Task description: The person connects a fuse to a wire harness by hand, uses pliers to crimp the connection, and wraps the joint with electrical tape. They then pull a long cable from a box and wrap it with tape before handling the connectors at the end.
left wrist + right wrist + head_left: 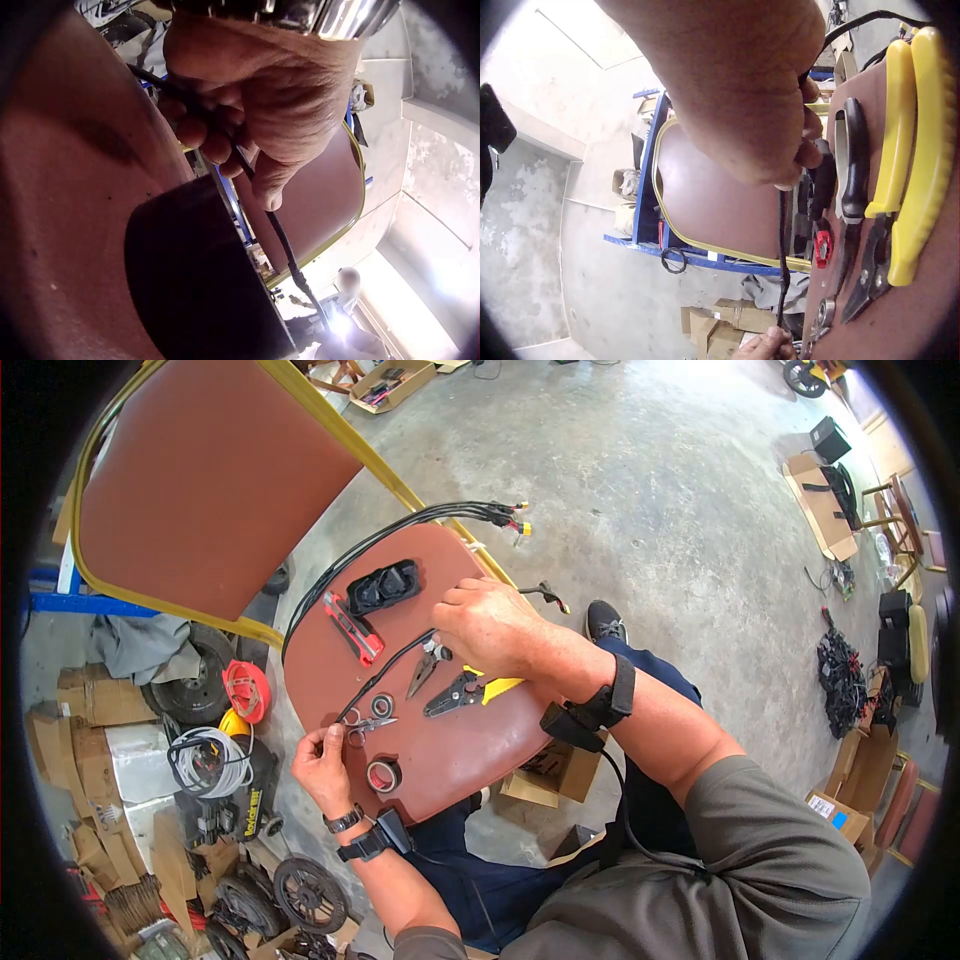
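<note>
A thin black cable (385, 672) runs taut above the brown chair seat (480, 750). My left hand (322, 765) pinches it between thumb and fingers at the seat's left edge; the left wrist view shows the thumb of that hand (262, 105) pressed on the cable (283, 240). My right hand (485, 622) grips the cable farther along, fingers curled round it, and its connector end (548, 596) sticks out beyond. Under the hands lie pliers (424, 672), yellow-handled wire strippers (465, 692), small scissors (370, 728) and tape rolls (383, 775).
A red cutter (354, 630) and a black tray (384, 588) lie on the seat's far part. A bundle of black cables (390, 528) curves along its edge. Behind stands the chair's backrest (210, 480). Cardboard (95, 760) and wheels (310, 895) are on the floor at left.
</note>
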Demonstrator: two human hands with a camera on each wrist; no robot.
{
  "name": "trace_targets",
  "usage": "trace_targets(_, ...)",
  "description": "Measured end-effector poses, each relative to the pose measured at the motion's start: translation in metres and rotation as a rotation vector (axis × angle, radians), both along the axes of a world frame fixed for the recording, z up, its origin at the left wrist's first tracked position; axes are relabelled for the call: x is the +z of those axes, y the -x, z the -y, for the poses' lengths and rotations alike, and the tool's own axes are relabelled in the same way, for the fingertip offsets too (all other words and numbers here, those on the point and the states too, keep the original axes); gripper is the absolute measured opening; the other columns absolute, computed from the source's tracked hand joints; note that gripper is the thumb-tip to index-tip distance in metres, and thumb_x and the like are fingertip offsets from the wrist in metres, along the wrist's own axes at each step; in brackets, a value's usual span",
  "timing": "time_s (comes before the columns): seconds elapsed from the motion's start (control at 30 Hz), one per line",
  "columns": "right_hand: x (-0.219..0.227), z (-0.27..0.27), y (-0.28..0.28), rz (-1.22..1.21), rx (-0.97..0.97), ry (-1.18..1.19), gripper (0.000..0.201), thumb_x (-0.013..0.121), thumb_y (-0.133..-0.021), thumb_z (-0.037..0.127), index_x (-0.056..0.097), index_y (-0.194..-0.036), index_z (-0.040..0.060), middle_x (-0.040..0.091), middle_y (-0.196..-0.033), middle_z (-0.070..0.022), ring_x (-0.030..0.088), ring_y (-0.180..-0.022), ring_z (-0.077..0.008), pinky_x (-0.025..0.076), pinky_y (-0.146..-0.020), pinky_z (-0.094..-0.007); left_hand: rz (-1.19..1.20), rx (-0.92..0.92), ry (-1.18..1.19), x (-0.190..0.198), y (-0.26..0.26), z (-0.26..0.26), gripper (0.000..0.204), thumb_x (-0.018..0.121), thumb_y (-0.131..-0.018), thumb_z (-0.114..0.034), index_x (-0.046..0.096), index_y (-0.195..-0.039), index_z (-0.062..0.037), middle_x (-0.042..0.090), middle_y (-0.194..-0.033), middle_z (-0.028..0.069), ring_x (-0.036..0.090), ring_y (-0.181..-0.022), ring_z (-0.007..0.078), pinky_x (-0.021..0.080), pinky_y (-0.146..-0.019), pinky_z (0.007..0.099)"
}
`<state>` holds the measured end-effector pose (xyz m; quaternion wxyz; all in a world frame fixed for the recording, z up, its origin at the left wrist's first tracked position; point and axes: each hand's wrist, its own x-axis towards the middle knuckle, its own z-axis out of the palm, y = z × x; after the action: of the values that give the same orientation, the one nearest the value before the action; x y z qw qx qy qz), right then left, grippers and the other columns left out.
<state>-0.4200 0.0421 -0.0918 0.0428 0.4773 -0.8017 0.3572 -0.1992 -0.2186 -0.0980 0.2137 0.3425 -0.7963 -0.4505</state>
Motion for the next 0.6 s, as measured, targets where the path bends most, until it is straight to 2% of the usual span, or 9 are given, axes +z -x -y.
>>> trace_targets(0.17, -0.005, 0.002, 0.002, -0.062, 0.003, 0.109, 0.009, 0.065, -0.075, 0.014, 0.059, -0.073, 0.0073, 0.061, -0.075, -0.0098, 0.059, -0.076, -0.0313, 0.047, -0.07, -0.0435, -0.004, -0.007, 0.01, 0.002, 0.001, -0.004, 0.017, 0.076, -0.086, -0.011, 0.067, -0.087, 0.0032, 0.067, -0.077, 0.0028, 0.059, -0.07, 0.0084, 0.047, -0.064, 0.0237)
trace_targets(0.27, 0.0, 0.002, 0.003, -0.05, 0.016, 0.055, 0.01, 0.065, -0.075, 0.012, 0.057, -0.073, 0.0069, 0.059, -0.074, -0.01, 0.059, -0.075, -0.031, 0.047, -0.069, -0.0428, -0.021, 0.01, 0.016, 0.003, 0.002, -0.005, 0.015, 0.076, -0.085, -0.009, 0.067, -0.086, 0.003, 0.067, -0.076, 0.003, 0.059, -0.07, 0.0085, 0.048, -0.064, 0.0239)
trace_targets(0.3, 0.002, 0.001, 0.005, -0.055, 0.038, 0.048, 0.012, 0.066, -0.077, 0.012, 0.056, -0.074, 0.0062, 0.058, -0.074, -0.0108, 0.058, -0.075, -0.0313, 0.047, -0.069, -0.0429, -0.014, 0.026, -0.061, 0.013, 0.006, -0.012, 0.015, 0.078, -0.084, -0.008, 0.067, -0.085, 0.0024, 0.066, -0.075, 0.0018, 0.058, -0.069, 0.0078, 0.048, -0.063, 0.0234)
trace_targets(0.37, 0.005, 0.001, 0.004, -0.042, 0.039, 0.076, 0.015, 0.066, -0.08, 0.013, 0.054, -0.074, 0.0048, 0.058, -0.074, -0.0118, 0.057, -0.077, -0.0334, 0.048, -0.071, -0.0438, -0.026, 0.023, -0.04, 0.006, 0.003, -0.006, 0.015, 0.079, -0.082, -0.008, 0.068, -0.082, 0.0016, 0.066, -0.074, 0.0009, 0.057, -0.067, 0.0068, 0.047, -0.062, 0.0231)
trace_targets(0.5, 0.012, 0.003, 0.002, 0.091, 0.049, 0.114, 0.005, 0.064, -0.079, 0.002, 0.061, -0.083, 0.0025, 0.06, -0.08, -0.0138, 0.059, -0.081, -0.0361, 0.048, -0.072, -0.0444, -0.016, -0.002, -0.116, 0.003, 0.0, 0.0, 0.018, 0.081, -0.08, -0.01, 0.068, -0.079, 0.0014, 0.067, -0.07, 0.0025, 0.058, -0.065, 0.007, 0.047, -0.06, 0.0237)
trace_targets(0.6, 0.03, 0.008, -0.006, 0.17, 0.024, 0.089, 0.012, 0.066, -0.08, 0.001, 0.068, -0.092, 0.0023, 0.066, -0.087, -0.0137, 0.062, -0.082, -0.0354, 0.05, -0.073, -0.0414, 0.055, -0.032, -0.059, 0.022, 0.0, -0.005, 0.017, 0.08, -0.08, -0.011, 0.069, -0.083, 0.0011, 0.068, -0.073, 0.0034, 0.061, -0.07, 0.0077, 0.049, -0.064, 0.0235)
